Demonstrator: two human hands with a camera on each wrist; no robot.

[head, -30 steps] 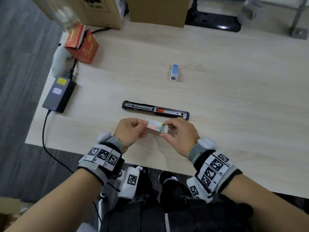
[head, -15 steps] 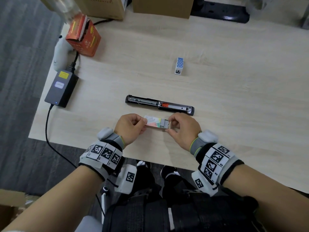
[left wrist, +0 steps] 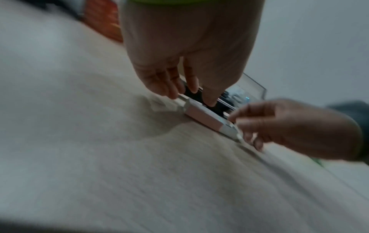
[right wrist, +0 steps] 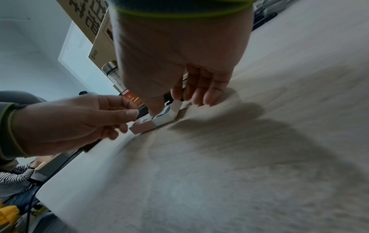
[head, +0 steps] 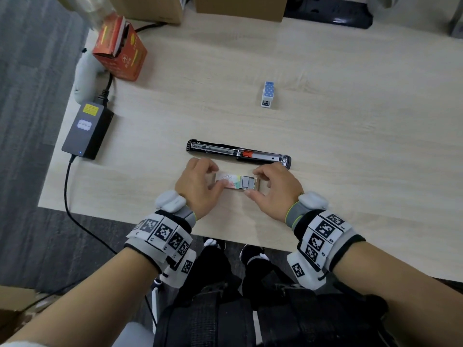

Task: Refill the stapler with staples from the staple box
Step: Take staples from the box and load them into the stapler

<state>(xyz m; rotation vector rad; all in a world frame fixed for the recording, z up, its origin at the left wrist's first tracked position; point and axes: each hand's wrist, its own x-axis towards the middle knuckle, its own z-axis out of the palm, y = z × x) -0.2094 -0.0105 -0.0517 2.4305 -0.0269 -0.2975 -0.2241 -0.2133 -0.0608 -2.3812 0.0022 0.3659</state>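
Observation:
The staple box (head: 226, 181) lies near the table's front edge, its inner tray drawn out to the right so that grey staples (head: 246, 182) show. My left hand (head: 213, 180) pinches the sleeve's left end, and my right hand (head: 255, 182) pinches the tray's right end. Just beyond the box lies the black stapler (head: 238, 154), opened out flat with its orange pusher showing. The left wrist view has the box (left wrist: 203, 116) between my left hand (left wrist: 189, 97) and right hand (left wrist: 241, 127). In the right wrist view my right hand (right wrist: 171, 105) holds the tray end of the box (right wrist: 145, 126).
A small blue-dotted white object (head: 268, 93) stands farther back on the wooden table (head: 350, 146). At the left are a black power adapter (head: 87, 128) with its cable and an orange carton (head: 120, 48). Cardboard boxes (head: 240, 6) line the far edge.
The tray has slid farther out of the sleeve to the right, uncovering the staples. Both hands stay on the box in front of the stapler.

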